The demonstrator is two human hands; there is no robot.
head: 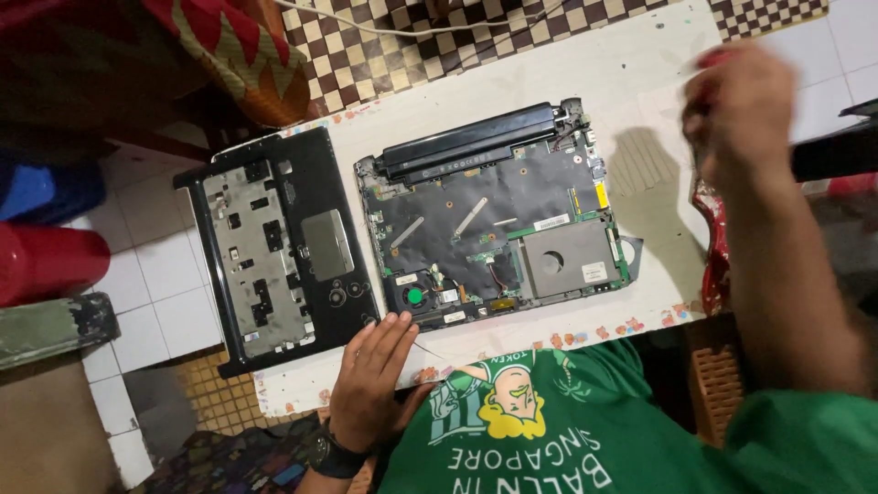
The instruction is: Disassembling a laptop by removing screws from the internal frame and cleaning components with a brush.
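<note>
Resting spread flat on the tabletop (640,64) edge, the left hand (370,384) touches the opened laptop (494,220); the blurred right hand (736,110) grips something red, unclear. A nudge could slide the exposed board.

We see a white bench (631,64) with a small flowered border along its near edge. Beyond its far edge lies a brown-and-cream checkered floor (366,64); past its left edge the floor is white tile (165,265). A red stool (46,261) stands on that tile, under even, soft light.
</note>
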